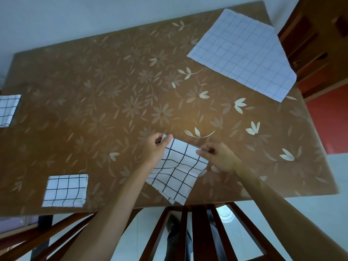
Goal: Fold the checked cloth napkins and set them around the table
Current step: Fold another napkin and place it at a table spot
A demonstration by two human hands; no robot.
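Napkin (177, 170) lies part-folded at the near side of the table (94, 81), its lowest corner reaching the rim. My left hand (156, 147) pinches its far left corner between thumb and fingers. My right hand (220, 155) pinches the far right corner, fingers curled. I judge this a fold under way: I hold both corners level, draw them straight toward me, match the check lines, then press the crease flat. One folded napkin (66, 190) sits near left, an edge napkin (8, 110) at the far left, and a spread napkin (243, 51) waits far right.
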